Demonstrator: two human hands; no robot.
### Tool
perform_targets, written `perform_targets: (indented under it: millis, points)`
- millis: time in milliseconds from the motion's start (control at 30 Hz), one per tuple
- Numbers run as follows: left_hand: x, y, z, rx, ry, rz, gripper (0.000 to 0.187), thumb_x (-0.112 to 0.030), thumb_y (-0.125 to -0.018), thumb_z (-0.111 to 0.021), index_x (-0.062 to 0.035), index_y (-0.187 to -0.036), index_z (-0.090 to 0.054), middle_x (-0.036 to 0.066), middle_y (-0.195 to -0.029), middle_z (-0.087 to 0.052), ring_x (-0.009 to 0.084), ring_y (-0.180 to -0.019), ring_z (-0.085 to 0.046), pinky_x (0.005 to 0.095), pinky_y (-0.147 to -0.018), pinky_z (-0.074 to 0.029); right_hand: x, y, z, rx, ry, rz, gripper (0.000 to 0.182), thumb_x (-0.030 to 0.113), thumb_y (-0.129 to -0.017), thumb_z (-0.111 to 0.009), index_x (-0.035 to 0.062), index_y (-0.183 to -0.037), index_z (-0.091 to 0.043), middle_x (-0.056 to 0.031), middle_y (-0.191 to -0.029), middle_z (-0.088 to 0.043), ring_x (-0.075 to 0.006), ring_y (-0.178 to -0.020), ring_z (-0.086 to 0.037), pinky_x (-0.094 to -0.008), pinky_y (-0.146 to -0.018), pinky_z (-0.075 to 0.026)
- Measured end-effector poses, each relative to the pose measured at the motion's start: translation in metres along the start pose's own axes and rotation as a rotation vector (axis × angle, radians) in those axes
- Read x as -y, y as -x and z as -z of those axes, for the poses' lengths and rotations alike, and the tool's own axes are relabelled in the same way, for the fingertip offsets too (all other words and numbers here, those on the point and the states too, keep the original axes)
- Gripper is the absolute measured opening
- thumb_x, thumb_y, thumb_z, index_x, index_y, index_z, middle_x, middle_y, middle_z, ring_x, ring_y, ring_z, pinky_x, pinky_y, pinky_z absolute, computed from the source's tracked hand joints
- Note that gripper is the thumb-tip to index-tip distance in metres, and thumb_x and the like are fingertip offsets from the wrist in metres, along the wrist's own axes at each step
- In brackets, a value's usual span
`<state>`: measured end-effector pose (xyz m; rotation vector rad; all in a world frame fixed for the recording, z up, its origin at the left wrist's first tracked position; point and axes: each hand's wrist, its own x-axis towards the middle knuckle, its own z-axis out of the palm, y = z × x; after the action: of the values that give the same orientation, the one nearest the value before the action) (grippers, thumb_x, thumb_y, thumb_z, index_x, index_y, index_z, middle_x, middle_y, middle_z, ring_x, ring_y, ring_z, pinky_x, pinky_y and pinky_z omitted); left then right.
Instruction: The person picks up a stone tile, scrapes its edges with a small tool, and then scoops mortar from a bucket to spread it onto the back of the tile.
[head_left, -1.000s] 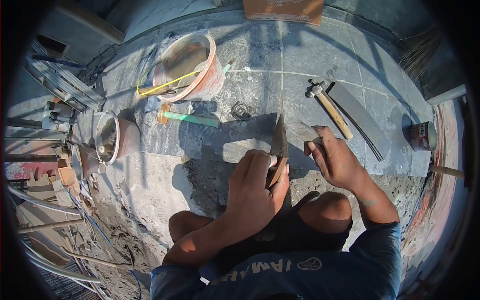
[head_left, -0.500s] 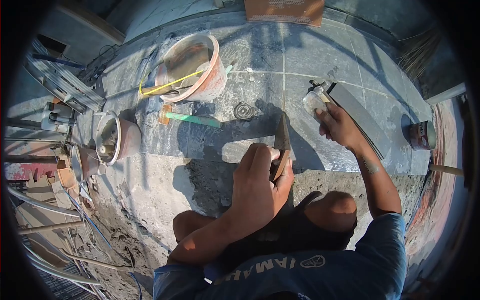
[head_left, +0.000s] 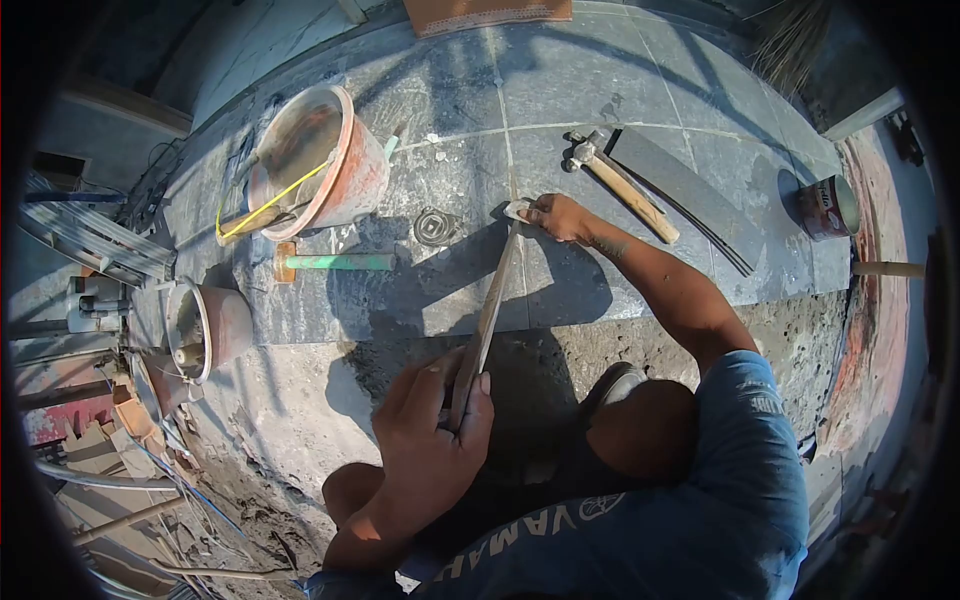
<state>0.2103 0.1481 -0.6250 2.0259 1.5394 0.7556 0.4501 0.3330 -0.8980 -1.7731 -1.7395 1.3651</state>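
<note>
Where we crouch: at the edge of the tiled floor [head_left: 600, 90], knees over rough grey ground, both arms reaching forward.
Trowel look: we see a long, narrow, dull grey trowel [head_left: 487, 310], edge-on to the camera, with a brownish handle end; its surface looks dusty with mortar.
Trowel axis: its long axis runs from our lap up and slightly right, the far end pointing away from us toward the tile joint.
Trowel place: it lies across the near edge of the tiles, spanning the shadowed strip between both hands.
Left hand [head_left: 430, 440]: closed around the near end of the trowel, thumb and fingers wrapped on either side.
Right hand [head_left: 560, 215]: arm stretched out, fingers pinched narrow on the far tip of the trowel, where a small pale patch shows.
Near the right hand: a hammer [head_left: 620, 185] with a wooden handle, just beside a dark flat strip [head_left: 690, 195].
Further left: an orange bucket [head_left: 320, 160], a green-handled tool [head_left: 335, 262], a round floor drain [head_left: 436, 226].
Far right: a small tin can [head_left: 825, 205].
</note>
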Motion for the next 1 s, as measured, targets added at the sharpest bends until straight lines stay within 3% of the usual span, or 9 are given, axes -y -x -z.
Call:
perform_targets:
  millis: [100,233,333,400,467,633,667,800,1000]
  points:
    - [0.008,0.001,0.0,0.003,-0.09,-0.107,0.026,-0.008,-0.08,-0.068,0.0062,-0.101,-0.062,0.019,-0.084,-0.062,0.0319,-0.07,-0.063,0.0379,-0.06,-0.05,0.008,0.007,0.0,-0.019,0.009,-0.009,0.063,0.055,-0.087,-0.059,-0.007,-0.098,-0.065,-0.0201,-0.074,-0.064,-0.0297,-0.073,-0.064,-0.0397,-0.068,-0.049]
    - [0.008,0.0,-0.002,-0.018,-0.087,-0.134,0.026,-0.007,-0.081,-0.066,0.0073,-0.101,-0.061,0.019,-0.085,-0.063,0.0311,-0.072,-0.063,0.0378,-0.061,-0.05,0.044,0.037,0.011,0.08,-0.097,-0.087,0.064,0.055,-0.086,-0.06,-0.007,-0.099,-0.066,-0.0209,-0.081,-0.065,-0.0288,-0.08,-0.064,-0.039,-0.071,-0.048]
    - [0.005,-0.001,-0.004,-0.007,-0.094,-0.167,0.025,-0.007,-0.081,-0.066,0.0072,-0.101,-0.061,0.019,-0.085,-0.062,0.0304,-0.073,-0.062,0.0373,-0.061,-0.05,0.071,0.061,0.019,0.11,-0.073,0.001,0.06,0.053,-0.086,-0.062,-0.0061,-0.097,-0.068,-0.0185,-0.081,-0.065,-0.0257,-0.077,-0.062,-0.0378,-0.07,-0.048]
    - [0.001,0.0,-0.006,0.003,-0.112,-0.165,0.023,-0.008,-0.083,-0.064,0.009,-0.099,-0.061,0.022,-0.088,-0.063,0.037,-0.076,-0.065,0.0396,-0.066,-0.052,0.088,0.08,0.019,0.156,-0.199,-0.057,0.053,0.052,-0.084,-0.066,-0.0005,-0.093,-0.066,0.0005,-0.058,-0.045,-0.0091,-0.05,-0.042,-0.0264,-0.043,-0.031]
    - [0.0,0.001,-0.007,0.009,-0.113,-0.182,0.025,-0.008,-0.082,-0.065,0.008,-0.101,-0.061,0.02,-0.088,-0.062,0.0335,-0.075,-0.064,0.0385,-0.065,-0.051,0.112,0.106,0.027,0.255,-0.237,-0.046,0.056,0.051,-0.086,-0.064,-0.0046,-0.092,-0.065,-0.0132,-0.071,-0.061,-0.0209,-0.071,-0.059,-0.0364,-0.067,-0.047]
    - [-0.002,0.004,-0.01,0.058,-0.116,-0.235,0.028,-0.007,-0.08,-0.067,0.0068,-0.103,-0.061,0.017,-0.088,-0.062,0.0295,-0.074,-0.062,0.0369,-0.064,-0.051,0.167,0.18,0.044,0.251,-0.241,0.225,0.053,0.052,-0.087,-0.063,-0.0013,-0.086,-0.063,-0.0042,-0.062,-0.05,-0.0115,-0.06,-0.047,-0.0312,-0.057,-0.041]
    - [-0.004,0.001,-0.009,0.053,-0.099,-0.199,0.026,-0.005,-0.079,-0.066,0.0075,-0.102,-0.061,0.019,-0.088,-0.062,0.032,-0.075,-0.064,0.0368,-0.064,-0.052,0.166,0.174,0.048,0.215,-0.265,0.193,0.038,0.043,-0.09,-0.063,0.0052,-0.086,-0.06,0.004,-0.057,-0.043,-0.0043,-0.051,-0.042,-0.0256,-0.046,-0.033]
    - [-0.001,0.004,-0.009,0.023,-0.111,-0.218,0.029,-0.006,-0.078,-0.068,0.0067,-0.104,-0.061,0.016,-0.089,-0.062,0.0291,-0.076,-0.063,0.0368,-0.064,-0.052,0.075,0.073,0.053,-0.025,-0.12,-0.015,0.061,0.052,-0.086,-0.063,-0.0089,-0.092,-0.066,-0.0148,-0.066,-0.061,-0.0199,-0.061,-0.059,-0.0363,-0.06,-0.046]
    - [0.001,0.008,-0.01,0.01,-0.118,-0.215,0.028,-0.006,-0.08,-0.068,0.0069,-0.103,-0.061,0.017,-0.089,-0.063,0.0294,-0.076,-0.063,0.0369,-0.065,-0.052,0.024,0.029,0.018,-0.004,0.139,0.055,0.066,0.058,-0.086,-0.057,-0.0072,-0.089,-0.066,-0.0237,-0.072,-0.062,-0.0376,-0.071,-0.061,-0.0407,-0.068,-0.048]
